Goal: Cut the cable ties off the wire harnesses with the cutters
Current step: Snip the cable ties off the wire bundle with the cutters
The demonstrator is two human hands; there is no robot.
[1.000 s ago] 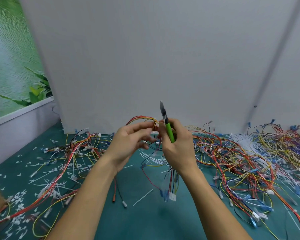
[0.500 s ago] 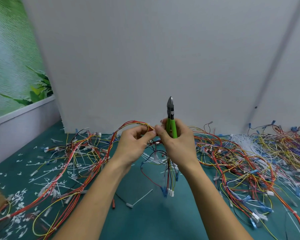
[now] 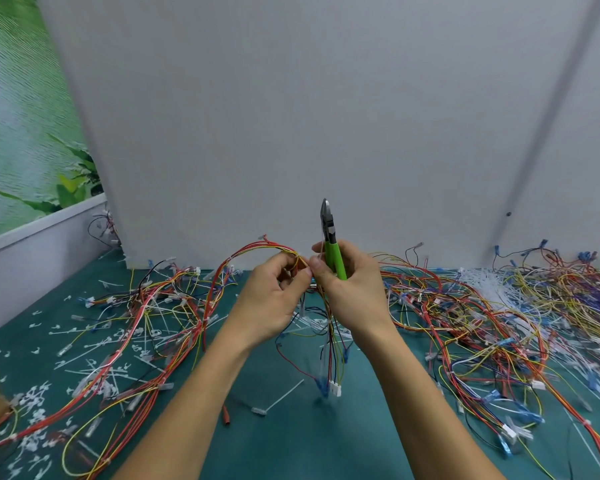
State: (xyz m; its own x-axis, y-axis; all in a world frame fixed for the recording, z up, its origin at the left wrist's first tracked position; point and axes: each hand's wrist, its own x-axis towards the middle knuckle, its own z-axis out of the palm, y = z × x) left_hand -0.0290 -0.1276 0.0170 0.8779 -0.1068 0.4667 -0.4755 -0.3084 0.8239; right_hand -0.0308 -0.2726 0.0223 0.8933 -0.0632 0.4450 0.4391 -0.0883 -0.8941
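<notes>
My right hand [image 3: 352, 292] grips the green-handled cutters [image 3: 332, 247], jaws pointing straight up and closed. My left hand [image 3: 271, 299] pinches a wire harness [image 3: 257, 249] of red, yellow and orange wires that arches up and left from between my hands. The fingertips of both hands meet on the bundle, and a thin white cable tie stands up beside the cutters. The harness's loose ends hang below my hands down to white and blue connectors [image 3: 333, 388] just above the green table.
Tangled harnesses lie in a pile at left [image 3: 146, 323] and a larger one at right [image 3: 482, 323]. Cut white ties [image 3: 35, 400] litter the green table [image 3: 291, 438]. One long tie [image 3: 278, 400] lies at the centre. A grey wall stands behind.
The cutters have turned from leaning left to standing upright. My hands have drawn together on the harness, and its arch of wires has risen and stretched leftward.
</notes>
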